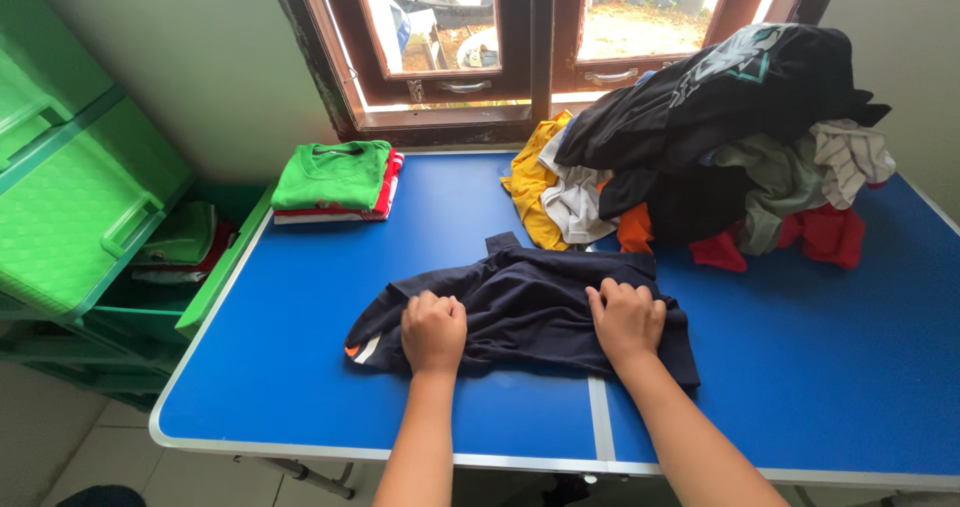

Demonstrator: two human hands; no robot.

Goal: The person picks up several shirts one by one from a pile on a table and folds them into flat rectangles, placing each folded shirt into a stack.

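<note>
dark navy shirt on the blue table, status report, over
Left hand and right hand both gripping dark navy cloth shirt. Flat, half folded. Nothing in the way.

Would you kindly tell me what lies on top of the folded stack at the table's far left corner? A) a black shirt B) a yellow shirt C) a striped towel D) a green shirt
D: a green shirt lies folded on top of the stack, above red and white layers, on the blue table.

Both forearms extended forward; left hand (433, 331) fisted, knuckles up; right hand (627, 319) fingers curled, pressing down
</note>
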